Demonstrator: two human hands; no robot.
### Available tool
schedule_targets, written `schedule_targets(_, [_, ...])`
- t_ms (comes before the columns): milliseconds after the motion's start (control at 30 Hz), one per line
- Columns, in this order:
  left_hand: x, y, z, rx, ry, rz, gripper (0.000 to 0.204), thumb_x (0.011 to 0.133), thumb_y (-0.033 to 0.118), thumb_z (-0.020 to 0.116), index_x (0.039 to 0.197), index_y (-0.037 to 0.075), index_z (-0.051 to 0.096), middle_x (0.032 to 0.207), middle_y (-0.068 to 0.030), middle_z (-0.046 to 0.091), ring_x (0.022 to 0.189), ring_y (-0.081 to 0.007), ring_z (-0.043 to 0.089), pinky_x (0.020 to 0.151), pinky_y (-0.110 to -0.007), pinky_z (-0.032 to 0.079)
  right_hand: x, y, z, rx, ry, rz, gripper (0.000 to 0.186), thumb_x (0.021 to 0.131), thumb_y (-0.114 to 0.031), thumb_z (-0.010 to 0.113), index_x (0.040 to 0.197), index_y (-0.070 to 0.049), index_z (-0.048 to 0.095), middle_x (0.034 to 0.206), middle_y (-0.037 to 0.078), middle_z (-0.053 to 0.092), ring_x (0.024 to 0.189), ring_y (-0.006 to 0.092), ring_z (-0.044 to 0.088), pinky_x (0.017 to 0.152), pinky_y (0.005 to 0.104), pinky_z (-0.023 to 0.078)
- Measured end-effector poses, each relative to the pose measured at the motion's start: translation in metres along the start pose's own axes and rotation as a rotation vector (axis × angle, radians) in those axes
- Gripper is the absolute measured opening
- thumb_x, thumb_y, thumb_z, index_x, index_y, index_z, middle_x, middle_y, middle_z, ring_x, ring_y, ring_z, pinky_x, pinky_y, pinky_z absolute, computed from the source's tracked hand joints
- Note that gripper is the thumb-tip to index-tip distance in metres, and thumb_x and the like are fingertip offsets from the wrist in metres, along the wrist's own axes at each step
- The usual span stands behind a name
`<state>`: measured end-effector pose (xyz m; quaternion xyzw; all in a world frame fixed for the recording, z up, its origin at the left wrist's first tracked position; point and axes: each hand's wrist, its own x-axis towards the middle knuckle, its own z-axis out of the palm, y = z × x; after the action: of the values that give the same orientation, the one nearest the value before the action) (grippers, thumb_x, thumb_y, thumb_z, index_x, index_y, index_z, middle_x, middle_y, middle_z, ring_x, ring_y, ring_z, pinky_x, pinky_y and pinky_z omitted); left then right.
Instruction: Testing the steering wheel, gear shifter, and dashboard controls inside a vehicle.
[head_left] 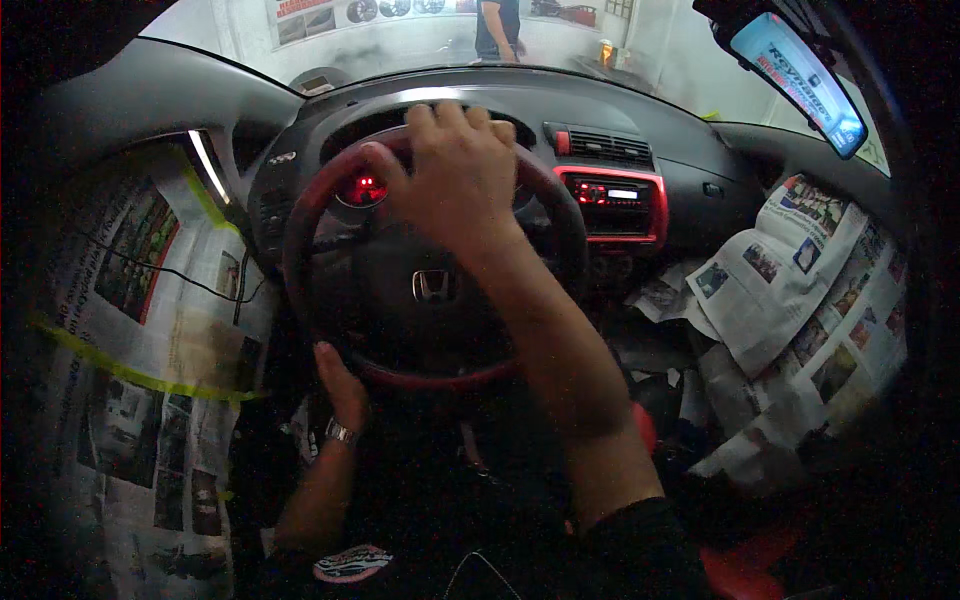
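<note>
Under the right hand (458, 170), which is curled over its top, sits a dark, red-trimmed steering wheel (385, 300). Well apart, lower left, the left hand (343, 385), wearing a metal watch (340, 431), touches the wheel; whether it grips, I cannot tell. Right of the right hand, a red-framed car stereo (608, 194) glows; newspaper (130, 420) hangs left of the left hand.
</note>
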<state>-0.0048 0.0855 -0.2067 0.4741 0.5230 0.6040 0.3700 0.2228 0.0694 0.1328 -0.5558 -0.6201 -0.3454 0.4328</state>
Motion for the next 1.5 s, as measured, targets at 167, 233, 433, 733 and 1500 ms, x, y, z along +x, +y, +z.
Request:
schedule_targets(167, [-0.014, 0.003, 0.004, 0.02, -0.079, 0.156, 0.069, 0.113, 0.049, 0.031, 0.151, -0.008, 0.038, 0.151, -0.0209, 0.047, 0.139, -0.0291, 0.044, 0.119, -0.041, 0.03, -0.016, 0.027, -0.019, -0.104, -0.025, 0.117, 0.047, 0.094, -0.053, 0.065, 0.098, -0.006, 0.067, 0.093, 0.013, 0.068, 0.092, 0.0353, 0.066, 0.081, 0.0503, 0.046])
schedule_targets(233, [-0.016, 0.009, 0.007, -0.229, -0.122, -0.04, 0.067, 0.113, 0.049, 0.031, 0.152, -0.005, 0.038, 0.148, -0.019, 0.049, 0.136, -0.0272, 0.046, 0.118, -0.04, 0.032, -0.022, 0.034, -0.023, -0.118, -0.038, 0.153, 0.046, 0.095, -0.052, 0.064, 0.1, -0.006, 0.066, 0.094, 0.013, 0.068, 0.093, 0.0354, 0.066, 0.081, 0.0502, 0.046])
schedule_targets(433, [-0.022, 0.025, 0.012, -0.145, -0.069, 0.043, 0.068, 0.112, 0.052, 0.032, 0.156, 0.0, 0.034, 0.152, -0.0151, 0.045, 0.139, -0.0237, 0.043, 0.119, -0.04, 0.03, -0.036, 0.045, -0.03, -0.152, -0.042, 0.214, 0.047, 0.098, -0.051, 0.061, 0.106, -0.006, 0.066, 0.095, 0.013, 0.068, 0.093, 0.0349, 0.066, 0.081, 0.0499, 0.047])
schedule_targets(733, [-0.017, 0.004, 0.01, -0.021, -0.045, 0.061, 0.073, 0.112, 0.052, 0.032, 0.159, -0.004, 0.029, 0.16, -0.0166, 0.038, 0.145, -0.027, 0.037, 0.122, -0.039, 0.026, -0.038, 0.047, -0.026, -0.204, -0.03, 0.189, 0.048, 0.099, -0.051, 0.06, 0.109, -0.005, 0.067, 0.097, 0.011, 0.069, 0.091, 0.0346, 0.067, 0.079, 0.0493, 0.048])
schedule_targets(1500, [-0.044, 0.054, 0.014, 0.045, -0.059, -0.065, 0.072, 0.112, 0.048, 0.028, 0.164, -0.001, 0.017, 0.172, -0.0156, 0.014, 0.159, -0.0297, 0.011, 0.129, -0.043, 0.009, -0.067, 0.067, -0.03, -0.175, 0.012, 0.271, 0.04, 0.102, -0.045, 0.059, 0.109, -0.006, 0.063, 0.094, 0.015, 0.069, 0.09, 0.0384, 0.068, 0.076, 0.0512, 0.051])
